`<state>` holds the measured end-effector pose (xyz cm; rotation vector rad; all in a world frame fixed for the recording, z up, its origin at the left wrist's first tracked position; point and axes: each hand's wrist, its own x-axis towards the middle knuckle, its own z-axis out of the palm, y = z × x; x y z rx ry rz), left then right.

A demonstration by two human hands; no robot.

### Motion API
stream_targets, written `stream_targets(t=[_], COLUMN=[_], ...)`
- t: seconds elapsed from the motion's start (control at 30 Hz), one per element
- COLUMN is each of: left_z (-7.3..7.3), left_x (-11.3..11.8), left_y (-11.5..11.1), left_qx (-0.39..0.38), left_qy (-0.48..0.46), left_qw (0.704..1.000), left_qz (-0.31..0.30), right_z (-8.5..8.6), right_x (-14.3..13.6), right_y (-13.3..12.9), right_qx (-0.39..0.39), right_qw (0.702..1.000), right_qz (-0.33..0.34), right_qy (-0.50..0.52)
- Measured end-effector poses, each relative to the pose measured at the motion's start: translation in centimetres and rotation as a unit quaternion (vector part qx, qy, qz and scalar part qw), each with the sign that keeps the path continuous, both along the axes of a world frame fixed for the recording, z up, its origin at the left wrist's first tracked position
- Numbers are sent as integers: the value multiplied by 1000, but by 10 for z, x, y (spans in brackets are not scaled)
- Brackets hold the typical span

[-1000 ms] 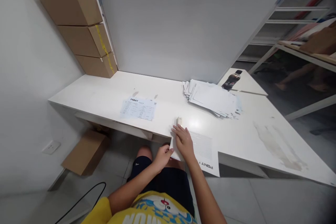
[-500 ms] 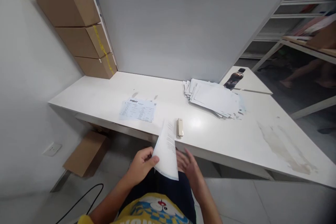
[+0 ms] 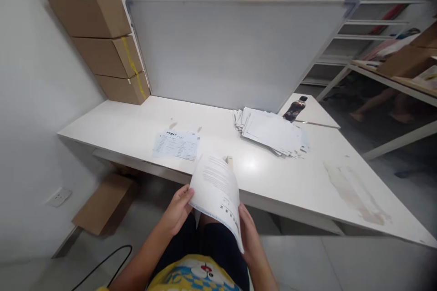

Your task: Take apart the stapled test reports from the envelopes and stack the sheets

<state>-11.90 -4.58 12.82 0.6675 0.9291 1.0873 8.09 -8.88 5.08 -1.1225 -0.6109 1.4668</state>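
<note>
At the near edge of the white table (image 3: pixel 136 120), above the person's lap, a printed sheet (image 3: pixel 217 189) is held off the surface between both hands. The left hand (image 3: pixel 177 210) has its grip closed on the sheet's left edge, thumb on top; the right hand (image 3: pixel 248 235) supports the lower right corner from beneath, though whether its grip is closed cannot be told. Held so, the sheet bows upward with the print facing the person, apparently for reading. A small stapler (image 3: pixel 230 161) is partly hidden behind it. A printed form (image 3: pixel 176 145) lies flat to the left, and a loose paper stack (image 3: pixel 271 132) sits farther back, near a dark bottle (image 3: pixel 294 109).
</note>
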Motion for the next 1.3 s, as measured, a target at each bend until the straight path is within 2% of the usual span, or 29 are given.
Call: stream_targets(t=[0.07, 0.23, 0.33, 0.43, 0.53, 0.6, 0.67, 0.73, 0.8, 0.87, 0.9, 0.97, 1.0, 1.03, 1.07, 1.13, 1.17, 1.23, 1.3], left_z=[-12, -45, -52, -45, -34, -31, -35, -43, -51, -54, -53, -52, -52, -54, -56, -62, -65, -72, -76], left_x=[-5, -16, -12, -9, -18, -32, -48, -58, -61, -58, -54, -46, -42, -37, -33, -25, -23, -21, -24], left_y=[-1, 4, 7, 10, 12, 12, 10, 9, 11, 22, 31, 56, 71, 86, 100, 123, 129, 130, 120], left_qx=[9, 51, 74, 71, 90, 104, 93, 74, 72, 106, 135, 203, 230, 248, 253, 243, 239, 248, 282], left_qy=[44, 197, 245, 248, 250, 262, 275, 286, 318, 410, 479, 621, 677, 717, 743, 775, 784, 792, 788], left_qw=[999, 977, 965, 966, 964, 959, 951, 939, 924, 885, 848, 744, 689, 646, 616, 583, 573, 556, 546], left_qz=[26, 67, 59, 24, 9, 44, 108, 174, 202, 193, 180, 144, 120, 90, 62, 28, 24, 31, 38], right_z=[0, -2, 4, 24, 47, 59, 67, 71, 69, 58, 49, 22, 7, -9, -23, -44, -50, -54, -52], right_x=[5, 19, 37, 73, 128, 167, 200, 223, 236, 242, 243, 243, 242, 241, 240, 236, 234, 228, 222], right_y=[-2, 1, 16, 59, 127, 174, 214, 240, 250, 244, 235, 211, 196, 182, 170, 151, 145, 140, 138], right_qx=[10, -18, -7, 58, 81, 61, 11, -21, -32, -25, -5, 53, 77, 85, 73, 24, 4, -9, -8], right_qw=[999, 998, 988, 943, 890, 873, 850, 816, 770, 727, 708, 684, 680, 682, 689, 699, 696, 673, 651], right_qz=[-38, -35, -66, -128, -217, -267, -291, -279, -275, -302, -323, -335, -318, -287, -249, -168, -138, -108, -108], right_qy=[-30, -57, -142, -303, -392, -404, -440, -505, -574, -616, -628, -646, -656, -667, -677, -694, -705, -732, -751])
